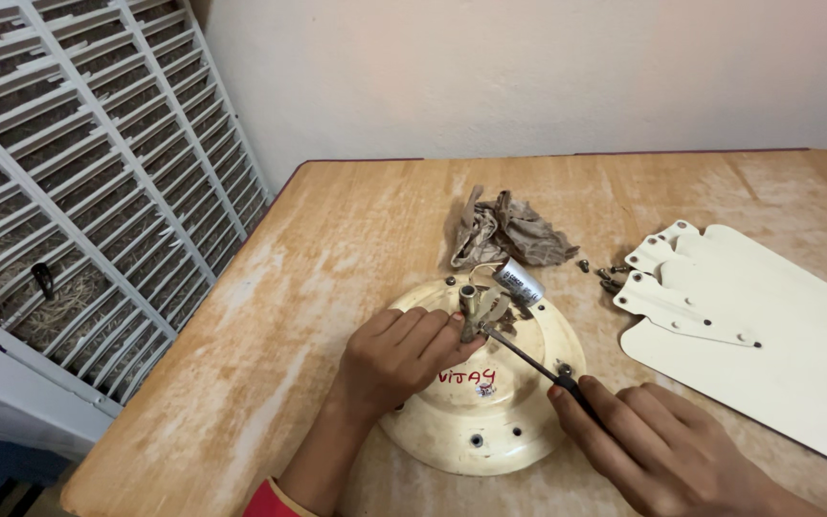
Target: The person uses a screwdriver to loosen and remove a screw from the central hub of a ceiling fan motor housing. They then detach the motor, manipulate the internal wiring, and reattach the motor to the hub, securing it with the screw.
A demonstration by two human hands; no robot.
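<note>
A: What is laid out, from the largest thing down?

B: A worn, pale wooden surface (337, 249) is seen, set against a white slatted grille (78, 172) on the left. Cream, flat metal fan blades (768, 325) are stacked at the right edge. A round, cream-coloured metal fan motor housing (495, 402) is placed near the front middle, with a crumpled grey-brown rag (504, 235) just behind it and small dark screws (605, 276) scattered between rag and blades.

A: And the hands?

B: The left hand (404, 349) is curled on top of the housing, its fingertips pinched on the brownish terminal piece (490, 314) beside the central shaft; a small white cylindrical capacitor (519, 282) lies just next to it. The right hand (653, 445) is closed around the dark handle of a slim black-handled screwdriver (538, 366), whose tip is set against that terminal piece.

A: Which step is judged to be in hand?

B: A fastening at the hub is apparently being worked, with the part steadied by the left hand. For the next move, the tip must be kept seated and square while it is turned, and the housing held from rotating.
</note>
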